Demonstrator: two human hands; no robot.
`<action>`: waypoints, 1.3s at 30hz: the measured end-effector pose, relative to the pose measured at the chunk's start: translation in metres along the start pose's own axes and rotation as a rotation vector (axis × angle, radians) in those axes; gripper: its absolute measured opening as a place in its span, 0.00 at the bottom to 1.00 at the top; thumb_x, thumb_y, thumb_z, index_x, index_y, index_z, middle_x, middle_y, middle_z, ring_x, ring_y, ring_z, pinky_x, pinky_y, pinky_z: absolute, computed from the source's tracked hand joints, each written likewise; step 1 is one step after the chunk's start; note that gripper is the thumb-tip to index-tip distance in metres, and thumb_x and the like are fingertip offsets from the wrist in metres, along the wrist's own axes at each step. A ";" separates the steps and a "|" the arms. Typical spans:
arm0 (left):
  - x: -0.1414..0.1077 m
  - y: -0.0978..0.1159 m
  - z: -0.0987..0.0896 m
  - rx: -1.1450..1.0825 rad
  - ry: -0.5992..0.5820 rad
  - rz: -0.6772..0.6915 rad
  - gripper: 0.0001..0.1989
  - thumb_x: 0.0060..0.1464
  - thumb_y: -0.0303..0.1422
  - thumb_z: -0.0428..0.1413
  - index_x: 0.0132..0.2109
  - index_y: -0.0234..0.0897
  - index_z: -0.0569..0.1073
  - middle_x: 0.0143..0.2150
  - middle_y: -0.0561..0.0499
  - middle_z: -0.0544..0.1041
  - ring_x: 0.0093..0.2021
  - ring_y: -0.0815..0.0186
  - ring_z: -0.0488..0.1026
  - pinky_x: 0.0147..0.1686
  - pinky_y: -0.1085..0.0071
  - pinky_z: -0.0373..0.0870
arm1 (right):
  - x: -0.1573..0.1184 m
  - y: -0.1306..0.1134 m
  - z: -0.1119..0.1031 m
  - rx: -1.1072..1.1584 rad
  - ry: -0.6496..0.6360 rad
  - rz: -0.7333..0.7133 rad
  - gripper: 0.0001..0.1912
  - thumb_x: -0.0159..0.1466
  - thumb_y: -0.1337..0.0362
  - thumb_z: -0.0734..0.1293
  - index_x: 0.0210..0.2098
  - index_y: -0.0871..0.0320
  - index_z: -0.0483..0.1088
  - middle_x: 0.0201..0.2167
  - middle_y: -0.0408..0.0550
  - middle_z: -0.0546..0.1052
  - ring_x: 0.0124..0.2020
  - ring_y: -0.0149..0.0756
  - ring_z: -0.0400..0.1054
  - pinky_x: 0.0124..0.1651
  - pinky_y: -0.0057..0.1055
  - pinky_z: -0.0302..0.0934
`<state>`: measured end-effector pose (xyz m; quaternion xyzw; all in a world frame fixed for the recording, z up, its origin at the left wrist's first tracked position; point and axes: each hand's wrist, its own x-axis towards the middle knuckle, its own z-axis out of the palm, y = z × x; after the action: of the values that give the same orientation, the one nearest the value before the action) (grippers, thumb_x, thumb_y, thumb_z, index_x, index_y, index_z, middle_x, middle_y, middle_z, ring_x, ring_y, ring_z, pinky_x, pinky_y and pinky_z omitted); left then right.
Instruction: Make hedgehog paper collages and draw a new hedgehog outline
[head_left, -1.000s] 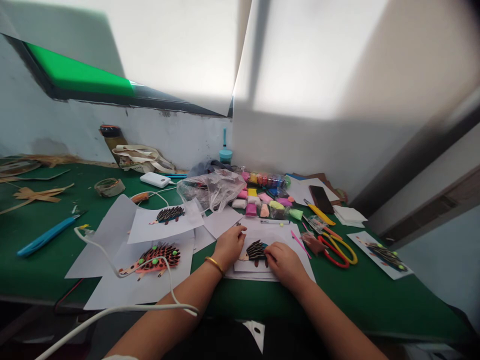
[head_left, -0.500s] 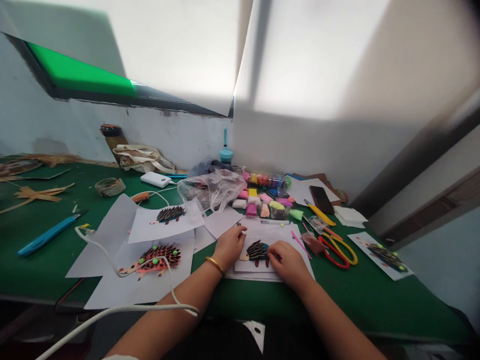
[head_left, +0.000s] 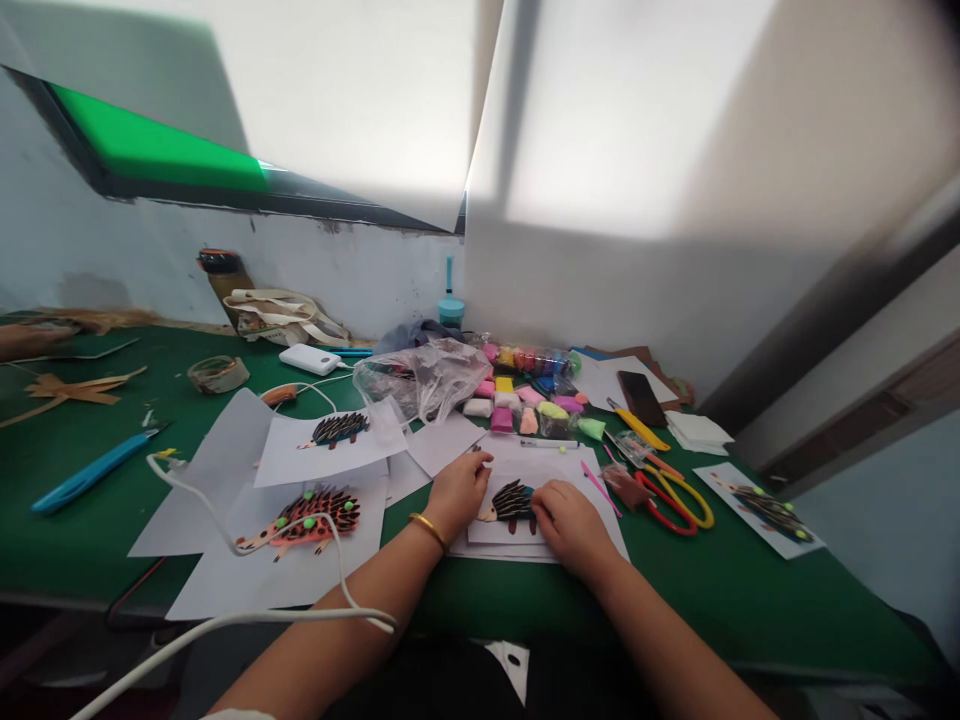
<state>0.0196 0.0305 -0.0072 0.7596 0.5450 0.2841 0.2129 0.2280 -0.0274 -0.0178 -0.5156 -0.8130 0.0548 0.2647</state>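
Observation:
A hedgehog figure (head_left: 511, 502) with black quills, a blue back and a pale face lies on white paper (head_left: 495, 535) before me. On the paper to its left rests my left hand (head_left: 459, 495), a gold bangle at the wrist, fingers curled in; whatever they hold is hidden. My right hand (head_left: 571, 522) touches the figure's rear end, fingertips pressed together, and anything between them is too small to name. Beyond my hands lie a white pen (head_left: 550, 443) and a pink stick (head_left: 600, 490).
Packets of coloured clay (head_left: 502, 418) and a plastic bag (head_left: 424, 378) sit behind. To the right are red scissors (head_left: 671, 505), a yellow cutter (head_left: 637, 425) and a phone (head_left: 642, 398). A white cable (head_left: 225, 620) crosses my left forearm. Another person's hand (head_left: 26, 340) shows at far left.
Another person's hand has come into view at the far left edge. My right fingers have shifted slightly at the figure's rear; my left hand stays in place.

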 end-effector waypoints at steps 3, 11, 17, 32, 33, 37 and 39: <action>0.000 -0.002 0.000 -0.031 0.017 0.010 0.13 0.59 0.30 0.51 0.49 0.39 0.75 0.46 0.48 0.79 0.47 0.60 0.75 0.47 0.65 0.69 | 0.000 -0.002 -0.002 0.029 0.011 0.005 0.08 0.65 0.68 0.59 0.32 0.56 0.69 0.32 0.47 0.72 0.37 0.38 0.65 0.42 0.33 0.58; -0.005 0.000 0.011 -0.357 0.142 0.113 0.09 0.58 0.32 0.55 0.45 0.40 0.76 0.41 0.50 0.79 0.40 0.64 0.77 0.45 0.67 0.71 | 0.000 -0.005 -0.008 0.144 0.173 0.064 0.10 0.67 0.65 0.58 0.39 0.56 0.70 0.37 0.50 0.75 0.41 0.40 0.68 0.46 0.36 0.60; -0.013 0.018 0.009 -0.585 0.070 0.212 0.04 0.55 0.32 0.58 0.37 0.38 0.77 0.34 0.51 0.78 0.37 0.65 0.75 0.42 0.69 0.71 | 0.008 -0.012 -0.004 0.399 0.101 0.216 0.13 0.62 0.60 0.65 0.46 0.54 0.70 0.41 0.48 0.78 0.43 0.41 0.71 0.45 0.37 0.63; -0.015 0.020 0.006 -0.704 0.079 0.097 0.11 0.51 0.39 0.61 0.36 0.37 0.73 0.32 0.52 0.75 0.34 0.65 0.72 0.37 0.69 0.69 | 0.021 -0.034 -0.004 1.025 0.147 0.378 0.15 0.58 0.52 0.70 0.36 0.56 0.74 0.36 0.49 0.77 0.26 0.34 0.71 0.21 0.29 0.64; -0.014 0.018 0.005 -0.679 0.089 0.109 0.11 0.53 0.40 0.59 0.38 0.37 0.73 0.33 0.51 0.76 0.36 0.65 0.73 0.39 0.68 0.69 | 0.023 -0.032 -0.006 1.025 0.176 0.384 0.15 0.58 0.52 0.70 0.37 0.56 0.73 0.40 0.50 0.77 0.28 0.36 0.72 0.22 0.29 0.65; -0.013 0.010 -0.006 -0.355 0.051 0.226 0.21 0.54 0.43 0.58 0.52 0.41 0.70 0.42 0.49 0.77 0.44 0.61 0.73 0.48 0.63 0.66 | 0.032 -0.014 -0.009 0.972 0.291 0.426 0.14 0.58 0.52 0.68 0.37 0.56 0.71 0.38 0.48 0.78 0.35 0.38 0.74 0.37 0.35 0.70; -0.014 0.009 -0.012 -0.133 -0.032 0.312 0.37 0.43 0.49 0.65 0.58 0.44 0.66 0.48 0.47 0.75 0.50 0.55 0.70 0.52 0.59 0.62 | 0.034 0.000 -0.005 0.880 0.302 0.445 0.16 0.59 0.52 0.67 0.39 0.57 0.71 0.34 0.48 0.78 0.34 0.38 0.74 0.41 0.38 0.69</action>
<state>0.0146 0.0142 0.0042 0.8235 0.3971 0.3372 0.2247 0.2197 0.0010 -0.0006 -0.5179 -0.5364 0.3718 0.5530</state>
